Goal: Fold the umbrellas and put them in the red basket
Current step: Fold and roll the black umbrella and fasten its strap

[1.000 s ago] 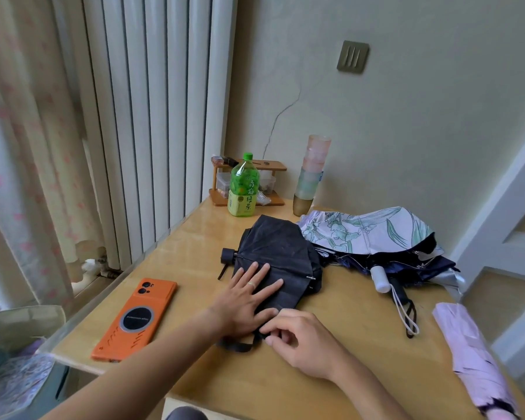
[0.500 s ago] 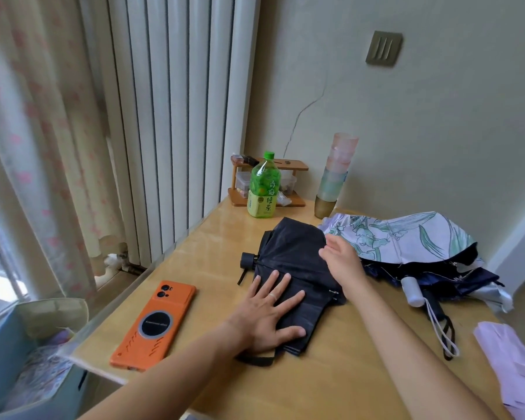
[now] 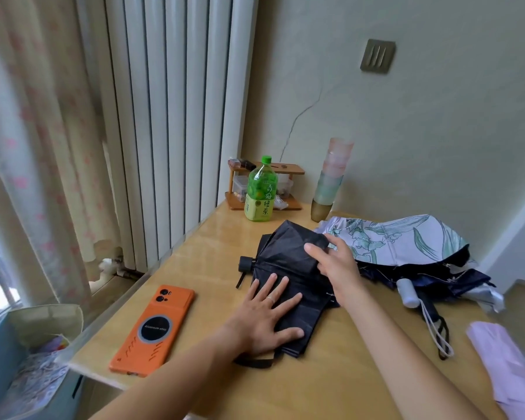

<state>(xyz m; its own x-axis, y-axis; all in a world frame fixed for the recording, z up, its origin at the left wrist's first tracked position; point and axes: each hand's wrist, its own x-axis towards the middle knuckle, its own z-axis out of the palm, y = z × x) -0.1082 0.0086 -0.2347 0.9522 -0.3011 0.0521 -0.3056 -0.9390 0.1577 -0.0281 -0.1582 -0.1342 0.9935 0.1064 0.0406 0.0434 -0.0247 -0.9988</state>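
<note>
Fingers, left hand: straight and spread, pressed flat on the near half of the black umbrella; a ring shows on one finger.
Fingers, right hand: thumb laid on the black canopy's far right part, other fingers curved over its edge; whether they pinch the fabric cannot be told.
Bench: pale wood, set against the wall and the white radiator; carries all items below.
Floral umbrella: unfolded, crumpled, white-and-green outside with a dark lining; lies at the far right, touching the black umbrella; its white handle points toward the near edge.
Black umbrella: collapsed, canopy loosely flattened, centre of the bench; dark end knob points left, black strap trails by the left wrist.
Lilac umbrella: folded, at the near right edge, well apart from both hands.
Orange phone: face down, left of the left hand.
Green tea bottle: upright at the far side, in front of a small wooden rack.
Cup stack: upright, just beside the floral umbrella.
</note>
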